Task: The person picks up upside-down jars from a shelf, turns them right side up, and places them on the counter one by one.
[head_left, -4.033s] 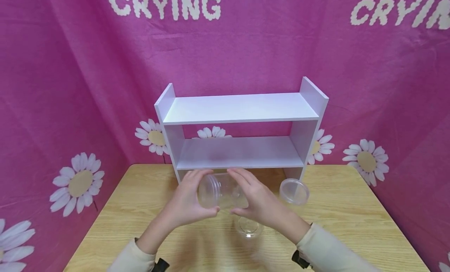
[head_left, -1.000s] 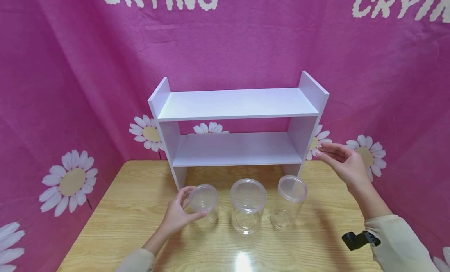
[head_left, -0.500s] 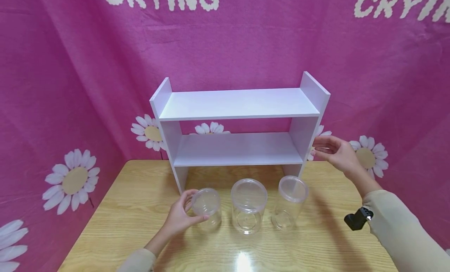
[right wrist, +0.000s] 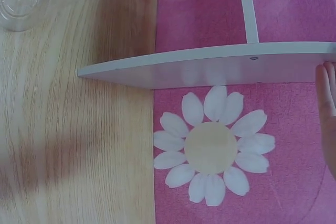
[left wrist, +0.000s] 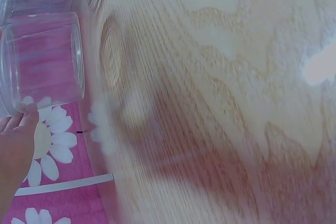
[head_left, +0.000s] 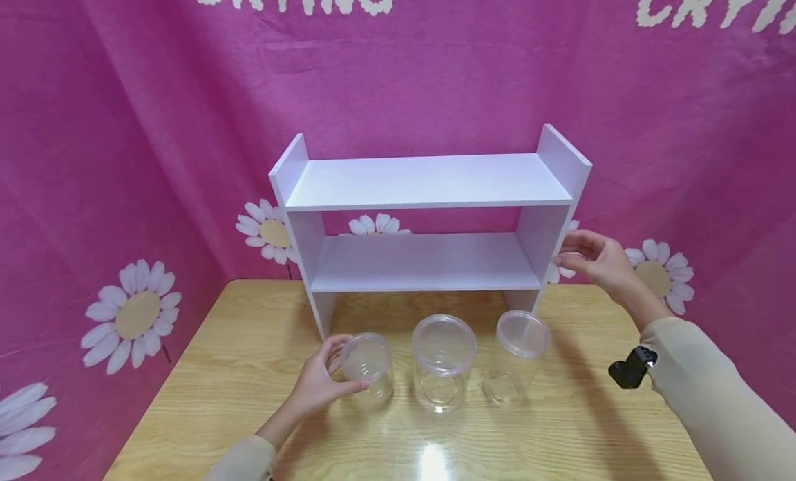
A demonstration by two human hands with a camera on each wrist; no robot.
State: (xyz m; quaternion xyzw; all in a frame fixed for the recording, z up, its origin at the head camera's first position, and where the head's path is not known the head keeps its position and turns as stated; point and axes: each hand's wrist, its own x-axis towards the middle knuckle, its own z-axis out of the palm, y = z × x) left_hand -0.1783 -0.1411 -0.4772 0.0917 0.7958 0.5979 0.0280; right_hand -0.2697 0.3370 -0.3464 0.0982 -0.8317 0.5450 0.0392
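Note:
Three clear plastic jars with round lids stand upright in a row before a white shelf [head_left: 429, 184]. My left hand [head_left: 318, 383] holds the leftmost jar [head_left: 376, 379] near its lid, thumb in front and fingers round the far side. In the left wrist view the fingertips lie against this jar [left wrist: 50, 61]. To its right are the wide middle jar [head_left: 443, 367] and the right jar [head_left: 524, 336]. My right hand [head_left: 600, 260] holds nothing; its fingers are extended at the outer face of the shelf's right side panel, as the right wrist view also shows for the hand [right wrist: 328, 108].
The shelf's top board and middle board [head_left: 423, 263] bear nothing. A wooden table [head_left: 249, 343] carries the shelf and jars. Behind hangs a pink cloth [head_left: 423, 73] with daisies and white lettering.
Four seconds ago both hands held a jar sideways; now the left hand holds an upright jar. Over the last second the right hand moved left to the shelf's side panel, and the left jar shifted slightly right.

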